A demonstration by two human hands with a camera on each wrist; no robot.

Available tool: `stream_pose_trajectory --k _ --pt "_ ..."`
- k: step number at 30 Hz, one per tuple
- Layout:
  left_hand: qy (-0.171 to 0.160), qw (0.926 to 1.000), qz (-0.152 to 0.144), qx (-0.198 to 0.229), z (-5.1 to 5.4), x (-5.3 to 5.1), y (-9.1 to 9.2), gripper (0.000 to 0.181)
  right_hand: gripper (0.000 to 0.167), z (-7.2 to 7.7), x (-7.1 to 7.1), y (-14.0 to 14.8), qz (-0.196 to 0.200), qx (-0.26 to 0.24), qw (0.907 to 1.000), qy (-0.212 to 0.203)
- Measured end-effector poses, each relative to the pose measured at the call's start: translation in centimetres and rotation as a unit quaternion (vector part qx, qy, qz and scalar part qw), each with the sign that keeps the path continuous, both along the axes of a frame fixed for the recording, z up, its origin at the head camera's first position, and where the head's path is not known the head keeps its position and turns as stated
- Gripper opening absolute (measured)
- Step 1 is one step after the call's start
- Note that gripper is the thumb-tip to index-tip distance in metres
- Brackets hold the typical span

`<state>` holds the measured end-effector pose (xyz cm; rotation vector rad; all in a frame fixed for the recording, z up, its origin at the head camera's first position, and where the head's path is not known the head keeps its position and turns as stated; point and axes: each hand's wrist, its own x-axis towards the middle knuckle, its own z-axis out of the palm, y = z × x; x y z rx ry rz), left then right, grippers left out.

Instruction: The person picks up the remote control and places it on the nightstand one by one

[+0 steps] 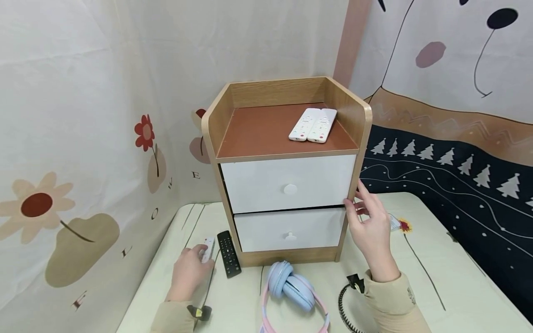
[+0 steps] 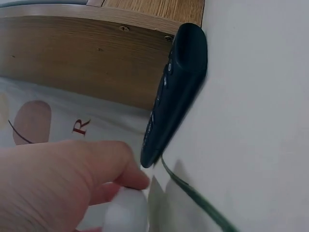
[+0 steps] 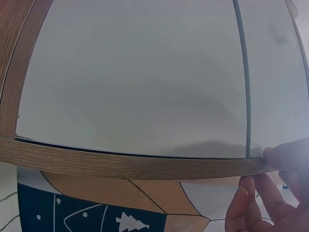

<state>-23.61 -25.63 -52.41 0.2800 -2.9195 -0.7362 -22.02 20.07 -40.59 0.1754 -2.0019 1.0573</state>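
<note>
My left hand holds a white remote control at the left of the cabinet. In the left wrist view, the remote's pale end shows beneath the fingers. Beside it lies a black remote control along the cabinet's left side. My right hand grips the right front edge of a small wooden cabinet, thumb on the front and fingertips on the outer side. Its two white drawers, an upper drawer and a lower drawer, are closed. Two white remotes lie side by side on top.
Blue and pink headphones lie in front of the cabinet on the pale-covered table. A black coiled cable is near the right sleeve. Printed curtains stand behind and on both sides.
</note>
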Motion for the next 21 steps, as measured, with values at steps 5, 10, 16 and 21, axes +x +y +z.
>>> stream_pose_trajectory --k 5,10,16,21 --pt "0.043 0.9987 0.013 0.023 1.2 0.1 0.0 0.057 0.062 0.0 0.0 0.0 -0.001 0.001 1.0000 0.001" --pt "0.106 0.9940 0.011 0.023 3.3 0.6 0.4 0.046 0.061 0.0 -0.1 -0.1 -0.003 0.003 1.0000 0.004" --pt "0.209 0.9777 0.005 0.023 6.8 1.3 1.4 0.036 0.061 0.1 0.1 -0.2 -0.004 0.001 1.0000 0.003" --pt "0.312 0.9498 -0.018 0.017 10.2 1.7 2.4 0.029 0.061 0.3 0.2 -0.4 -0.005 0.001 1.0000 0.005"
